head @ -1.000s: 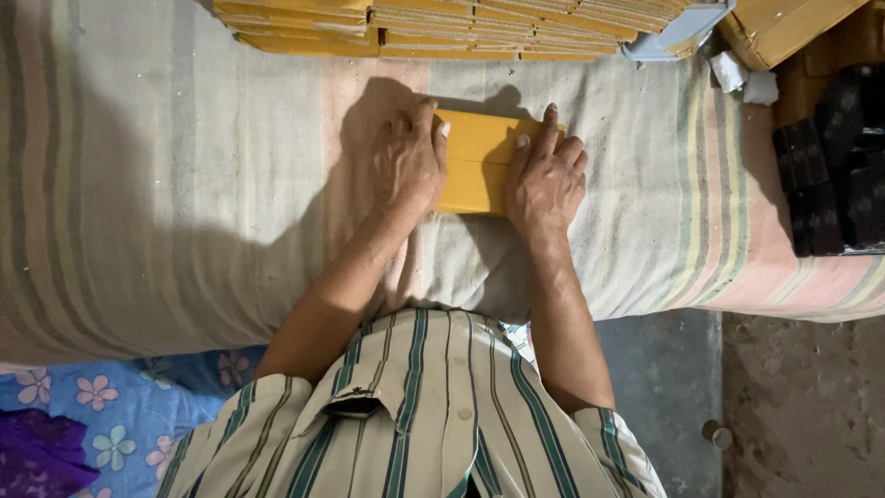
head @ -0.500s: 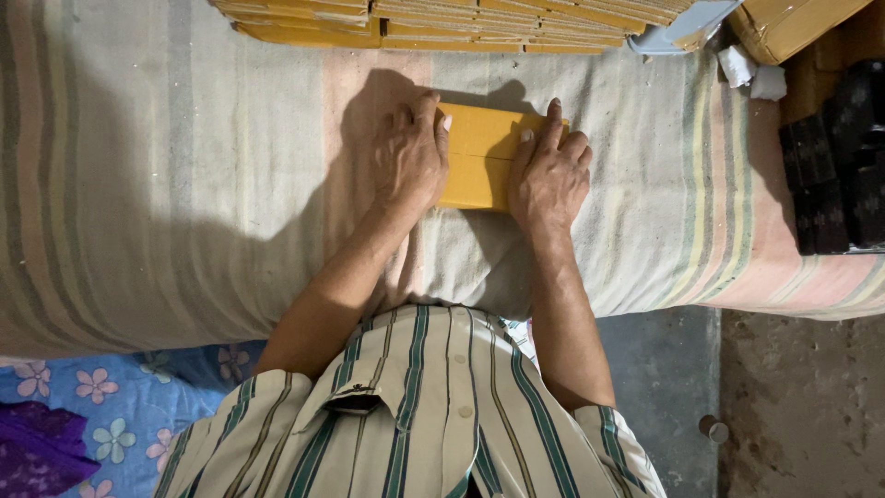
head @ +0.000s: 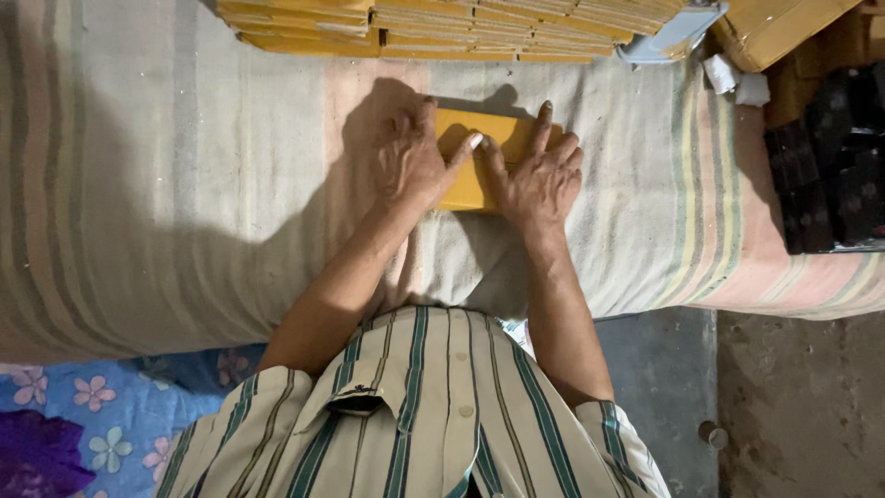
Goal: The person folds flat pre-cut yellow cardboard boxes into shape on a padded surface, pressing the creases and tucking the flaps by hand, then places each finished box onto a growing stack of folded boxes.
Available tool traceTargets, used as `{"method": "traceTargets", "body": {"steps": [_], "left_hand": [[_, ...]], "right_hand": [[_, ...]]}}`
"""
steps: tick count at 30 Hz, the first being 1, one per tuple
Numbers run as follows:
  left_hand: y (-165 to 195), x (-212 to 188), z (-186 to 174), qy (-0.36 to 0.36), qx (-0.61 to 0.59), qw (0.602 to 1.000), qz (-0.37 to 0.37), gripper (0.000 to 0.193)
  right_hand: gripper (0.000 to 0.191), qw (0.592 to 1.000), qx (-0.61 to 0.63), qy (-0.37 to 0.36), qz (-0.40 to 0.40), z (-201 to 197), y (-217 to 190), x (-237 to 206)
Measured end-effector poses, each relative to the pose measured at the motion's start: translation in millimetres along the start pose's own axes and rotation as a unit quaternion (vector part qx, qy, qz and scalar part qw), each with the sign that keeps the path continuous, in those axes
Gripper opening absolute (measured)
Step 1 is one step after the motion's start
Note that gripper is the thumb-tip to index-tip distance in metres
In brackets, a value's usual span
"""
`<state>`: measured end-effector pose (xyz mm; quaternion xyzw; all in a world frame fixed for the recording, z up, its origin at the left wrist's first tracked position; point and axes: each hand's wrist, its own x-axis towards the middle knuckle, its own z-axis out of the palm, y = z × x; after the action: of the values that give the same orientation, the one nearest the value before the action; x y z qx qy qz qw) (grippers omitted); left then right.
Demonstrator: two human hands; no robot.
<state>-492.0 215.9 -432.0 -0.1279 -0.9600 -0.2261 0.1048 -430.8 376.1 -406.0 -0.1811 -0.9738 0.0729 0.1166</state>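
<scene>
Both forearms extend from 6 o'clock toward 12 o'clock over a striped cloth (head: pixel 184 203) that covers the bed. The left hand (head: pixel 410 161) lies palm-down on the left part of one yellow envelope (head: pixel 470 180); its fingers are spread apart and flat, pressing on the envelope rather than clamped on it. The right hand (head: pixel 539 175) lies palm-down on the right part of the same envelope, fingers likewise splayed, with the index finger pointing to 12 o'clock. The two thumbs nearly meet over the envelope's middle.

The envelope lies flat on the cloth, just above centre of the view. Count: one envelope under the hands; one row of stacked yellow envelopes (head: pixel 442 23) at 12 o'clock, number not countable; one cardboard box (head: pixel 784 28) at 1 o'clock; one flowered blue cloth (head: pixel 101 415) at 8 o'clock.
</scene>
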Motion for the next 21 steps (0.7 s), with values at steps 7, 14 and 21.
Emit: {"method": "traceTargets", "body": {"steps": [7,14,21], "left_hand": [[-19.1,2.2,11.6,-0.015,-0.082,0.996,-0.027,0.044],[-54.1,2.7,55.1,0.026,-0.262,0.963,-0.049,0.068],[-76.7,20.5,41.7,-0.166,-0.196,0.964,-0.066,0.105]], "right_hand": [[0.050,0.998,0.060,0.007,0.014,7.6,-1.5,7.5],[0.055,0.984,0.169,0.035,0.033,27.0,22.3,13.5],[0.065,0.977,0.213,0.021,-0.019,30.8,34.3,15.0]]}}
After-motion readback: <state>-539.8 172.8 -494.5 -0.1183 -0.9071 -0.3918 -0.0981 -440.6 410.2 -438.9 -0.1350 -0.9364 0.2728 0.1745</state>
